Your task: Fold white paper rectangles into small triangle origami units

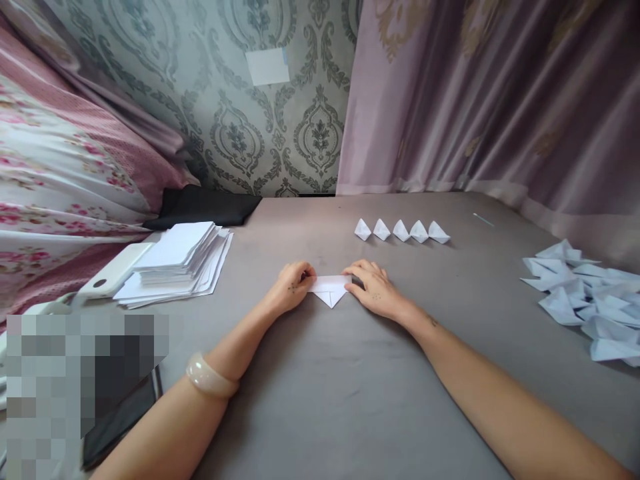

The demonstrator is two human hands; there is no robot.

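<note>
A folded sheet of white paper (331,285) is between my hands at the middle of the grey surface, with a straight band along its far edge and a triangular point toward me. My left hand (294,285) pinches its left end with thumb and fingers. At the right end, my right hand (373,285) grips the paper the same way, thumb on the near side. Beyond my right hand stand several small folded paper boats (401,231) in a row.
A stack of white paper sheets (175,260) lies at the left beside a white device (117,267). More folded paper boats (585,297) are heaped at the far right. A black cloth (205,205) lies at the back left. A dark flat object (123,423) is near my left forearm.
</note>
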